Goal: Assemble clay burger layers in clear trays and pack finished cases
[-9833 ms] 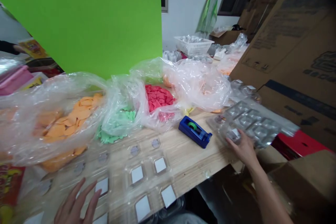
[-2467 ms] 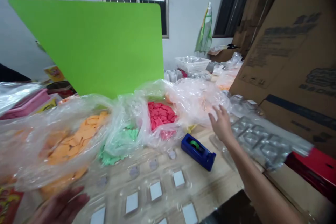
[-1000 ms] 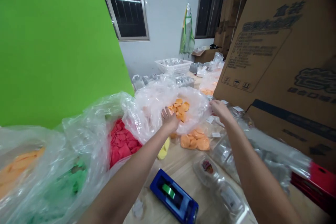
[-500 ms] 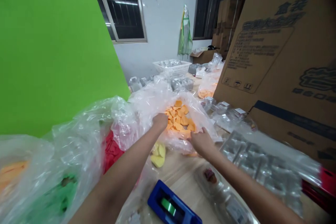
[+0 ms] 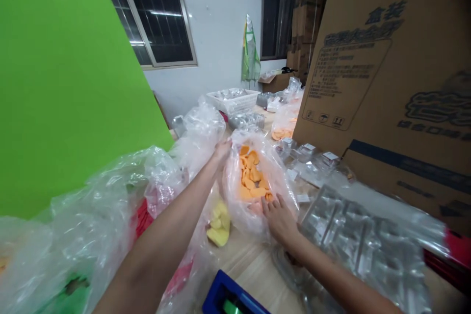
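Bare tabletop (image 5: 253, 267) shows only as a narrow strip between the bag of orange pieces (image 5: 250, 181), the blue tape dispenser (image 5: 230, 299) and the clear blister trays (image 5: 364, 250); crumpled bags (image 5: 110, 206) crowd the left, a green board (image 5: 62, 98) rises behind them, a cardboard box (image 5: 386, 88) walls the right

A green board (image 5: 66, 98) fills the view from nine to eleven o'clock, and a printed cardboard box (image 5: 386, 88) stands at two, with clear blister trays (image 5: 360, 250) lying below it at four. Yellow pieces (image 5: 219, 223) sit just below centre. A blue tape dispenser (image 5: 231, 299) is at six and a white basket (image 5: 232, 99) at twelve.
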Motion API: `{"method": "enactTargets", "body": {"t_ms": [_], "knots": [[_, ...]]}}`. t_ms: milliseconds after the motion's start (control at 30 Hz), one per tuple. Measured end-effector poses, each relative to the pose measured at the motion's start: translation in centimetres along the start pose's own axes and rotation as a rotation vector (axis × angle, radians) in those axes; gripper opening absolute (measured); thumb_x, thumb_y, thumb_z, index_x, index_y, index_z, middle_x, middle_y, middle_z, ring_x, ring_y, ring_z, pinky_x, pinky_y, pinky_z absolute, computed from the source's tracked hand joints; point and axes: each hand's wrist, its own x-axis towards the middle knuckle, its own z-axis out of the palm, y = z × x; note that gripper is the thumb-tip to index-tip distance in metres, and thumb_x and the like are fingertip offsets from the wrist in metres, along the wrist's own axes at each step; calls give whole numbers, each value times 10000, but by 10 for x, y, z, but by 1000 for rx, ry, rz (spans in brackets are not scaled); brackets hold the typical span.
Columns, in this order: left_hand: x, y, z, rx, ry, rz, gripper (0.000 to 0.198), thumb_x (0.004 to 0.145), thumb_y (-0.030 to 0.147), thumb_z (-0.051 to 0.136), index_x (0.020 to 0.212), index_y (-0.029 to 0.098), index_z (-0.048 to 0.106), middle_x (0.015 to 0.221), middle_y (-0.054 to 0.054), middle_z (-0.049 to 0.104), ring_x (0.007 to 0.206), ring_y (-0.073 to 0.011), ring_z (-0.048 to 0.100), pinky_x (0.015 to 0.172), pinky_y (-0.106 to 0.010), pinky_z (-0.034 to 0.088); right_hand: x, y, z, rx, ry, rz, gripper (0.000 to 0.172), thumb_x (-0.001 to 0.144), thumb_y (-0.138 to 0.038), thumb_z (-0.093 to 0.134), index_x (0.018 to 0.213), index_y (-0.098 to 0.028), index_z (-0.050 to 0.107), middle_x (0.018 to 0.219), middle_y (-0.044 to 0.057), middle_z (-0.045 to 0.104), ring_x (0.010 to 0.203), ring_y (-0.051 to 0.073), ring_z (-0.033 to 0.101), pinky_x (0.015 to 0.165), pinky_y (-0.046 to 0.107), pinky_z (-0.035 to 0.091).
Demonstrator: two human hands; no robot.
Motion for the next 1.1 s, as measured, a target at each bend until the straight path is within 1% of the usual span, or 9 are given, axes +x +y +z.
{"method": "enactTargets", "body": {"t_ms": [100, 200, 367, 500, 600, 700, 833, 967, 1100], "knots": [[5, 19, 5, -180, -99, -12, 265, 850, 330, 447, 982, 123, 546, 882, -41, 605, 715, -121, 588, 632, -299, 503, -1, 3, 3, 74, 26, 4, 457, 774, -46, 359, 1212, -106, 475, 1026, 159, 639, 998, 265, 552, 1022, 469, 204], [3, 16, -3, -225, -97, -82, 253, 851, 330, 447, 931, 115, 556, 792, -20, 605, 632, -100, 576, 578, -268, 496, -3, 11, 1, 167, 58, 15, 384, 814, -108, 367, 1172, -104, 504, 1097, 161, 607, 1087, 274, 494, 1029, 488, 172], [-3, -13, -30, -131, 41, -150, 244, 837, 332, 470, 903, 114, 557, 806, -19, 592, 652, -106, 568, 582, -267, 488, -11, 19, -13, 316, 89, -27, 325, 848, -221, 405, 1134, -129, 527, 1023, 115, 645, 1052, 233, 515, 1033, 448, 188], [-7, -25, -49, -5, 153, -105, 243, 831, 340, 476, 853, 114, 564, 806, -16, 588, 683, -117, 565, 613, -283, 480, -13, 36, -34, 426, 93, -45, 242, 842, -287, 451, 1028, -221, 592, 909, 34, 665, 883, 164, 582, 899, 326, 388], [-13, -27, -51, 58, 128, -55, 221, 824, 323, 493, 813, 114, 564, 763, -6, 583, 653, -107, 556, 606, -277, 474, 10, 62, -43, 467, 133, 109, 295, 886, -319, 376, 1088, -180, 540, 989, 63, 615, 802, 138, 586, 747, 290, 464], [-20, -24, -46, 74, 82, -5, 236, 824, 330, 490, 762, 113, 561, 683, 14, 566, 581, -90, 535, 563, -256, 460, 54, 86, -40, 451, 135, 282, 345, 871, -332, 427, 1159, -144, 457, 1087, 90, 551, 879, 174, 571, 763, 371, 468], [-14, -16, -41, 55, 132, 72, 257, 837, 346, 461, 780, 116, 559, 704, 7, 565, 617, -101, 541, 595, -273, 460, 106, 98, -25, 398, 21, 374, 331, 831, -326, 507, 1115, -157, 491, 1131, 80, 523, 973, 211, 535, 807, 428, 451], [5, -17, -40, 28, 191, 107, 248, 838, 345, 460, 821, 119, 561, 772, -11, 579, 705, -124, 557, 666, -310, 463, 123, 107, -11, 365, -123, 404, 283, 837, -305, 503, 1076, -153, 516, 1071, 68, 555, 909, 188, 561, 771, 400, 473], [12, -31, -38, -1, 135, 88, 253, 836, 350, 462, 822, 118, 561, 762, -9, 578, 678, -117, 555, 643, -300, 465, 126, 117, 0, 360, -184, 410, 270, 839, -301, 500, 1063, -151, 522, 1056, 65, 561, 886, 179, 568, 751, 384, 483]]}}
